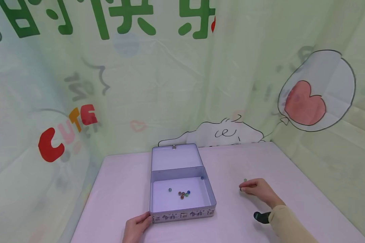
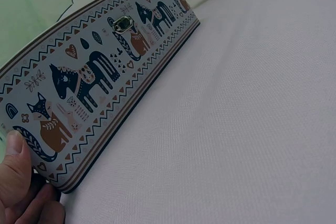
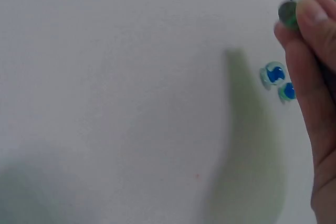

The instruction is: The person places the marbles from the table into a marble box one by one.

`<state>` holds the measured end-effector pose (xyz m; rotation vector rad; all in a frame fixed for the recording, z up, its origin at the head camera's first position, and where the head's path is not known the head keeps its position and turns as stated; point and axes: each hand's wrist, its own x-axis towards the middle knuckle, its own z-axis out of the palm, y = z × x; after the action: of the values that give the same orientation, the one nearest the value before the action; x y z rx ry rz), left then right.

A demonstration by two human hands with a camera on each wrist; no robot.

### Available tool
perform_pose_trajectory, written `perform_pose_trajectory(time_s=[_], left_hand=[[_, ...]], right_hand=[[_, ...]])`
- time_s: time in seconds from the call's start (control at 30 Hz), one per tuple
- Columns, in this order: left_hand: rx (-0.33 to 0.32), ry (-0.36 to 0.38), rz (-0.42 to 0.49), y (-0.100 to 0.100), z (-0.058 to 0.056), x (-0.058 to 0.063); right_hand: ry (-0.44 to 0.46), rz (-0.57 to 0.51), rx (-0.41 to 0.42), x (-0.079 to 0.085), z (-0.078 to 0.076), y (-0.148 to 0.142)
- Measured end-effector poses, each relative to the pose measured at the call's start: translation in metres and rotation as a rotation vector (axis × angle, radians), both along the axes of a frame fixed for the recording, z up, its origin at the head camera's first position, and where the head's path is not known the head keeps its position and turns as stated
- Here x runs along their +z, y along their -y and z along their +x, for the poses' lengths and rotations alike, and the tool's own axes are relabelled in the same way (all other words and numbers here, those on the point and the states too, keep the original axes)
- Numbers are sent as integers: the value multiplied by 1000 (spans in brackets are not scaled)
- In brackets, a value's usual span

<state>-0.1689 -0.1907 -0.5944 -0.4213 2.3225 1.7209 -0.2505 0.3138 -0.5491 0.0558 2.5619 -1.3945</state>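
The person's right hand is coming in from the lower right, forearm slanting up in a pale yellow sleeve, with the fingers pointing left toward the box. Thumb and index finger are meeting at the tips and pinching a green marble, which is sticking out at the very end of the grip. The hand is holding its place well apart from the box, on the box's right; I cannot tell whether the marble is touching the table. Two clear marbles with blue inside are lying near each other on the table, just beside the index finger in the right wrist view.

The left hand is coming up from the bottom edge and gripping the near left corner of the tin box, its thumb pressing flat against the printed front and its fingers curling in at the corner.

The box is standing on the table with its lid leaning open at the back. Inside, a small cluster of marbles is lying right of the middle, another marble is sitting to its left, and a dark one is resting in the far right corner.
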Motion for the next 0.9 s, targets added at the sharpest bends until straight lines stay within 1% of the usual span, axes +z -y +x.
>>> perform_pose_trajectory(time_s=[0.07,0.13,0.23,0.37,0.5,0.67,0.77,0.9], left_hand=[[-6,-7,-10,1,0,-2],[-10,-11,-16,3,0,-3],[-6,-17,-21,4,1,-3],[-3,-12,-23,5,0,-3],[-3,-8,-12,4,1,-3],[5,-4,8,2,0,-3],[9,-8,4,0,0,-2],[-4,-27,4,1,0,-3]], right_hand=[[34,-87,-24,0,1,-3],[48,-143,-22,0,2,-4],[36,-172,-6,0,1,0],[-14,-182,45,5,-6,14],[-42,-195,67,14,-16,39],[-72,-215,106,26,-26,79],[-68,-223,107,33,-30,105],[-65,-228,117,36,-35,135]])
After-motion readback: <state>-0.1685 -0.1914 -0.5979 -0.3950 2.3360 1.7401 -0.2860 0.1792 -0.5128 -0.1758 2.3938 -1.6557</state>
